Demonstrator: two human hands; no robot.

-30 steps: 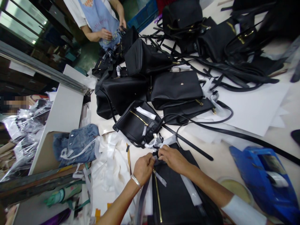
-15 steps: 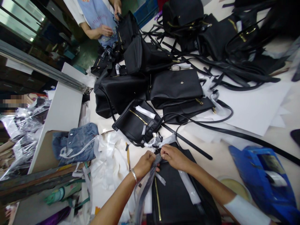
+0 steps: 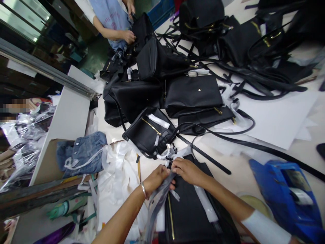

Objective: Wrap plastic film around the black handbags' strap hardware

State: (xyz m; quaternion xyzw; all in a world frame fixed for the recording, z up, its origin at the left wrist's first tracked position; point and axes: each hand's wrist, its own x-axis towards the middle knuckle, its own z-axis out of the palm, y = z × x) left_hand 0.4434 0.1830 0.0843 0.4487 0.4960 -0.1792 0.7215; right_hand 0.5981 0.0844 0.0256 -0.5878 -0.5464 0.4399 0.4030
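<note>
A black leather bag with a long gold zipper lies in front of me at the near edge. My left hand, with a bangle on the wrist, is closed round a translucent grey plastic strip that trails down toward me. Close beside it, at the bag's top, my right hand pinches the strip's upper end; its fingertips partly hide what lies there. White wrapping covers a handle on the bag. Just beyond my hands is a smaller black bag with wrapped straps.
Several black bags and loose straps spread across the table. A blue tape dispenser stands at right, near white sheets. At left lie white plastic scraps and a denim item. Across the table, a person in a blue apron handles a bag.
My right fingers have shifted slightly at the strip's upper end, and the strip hangs a little differently. The person across has moved a hand right onto the bag there.
</note>
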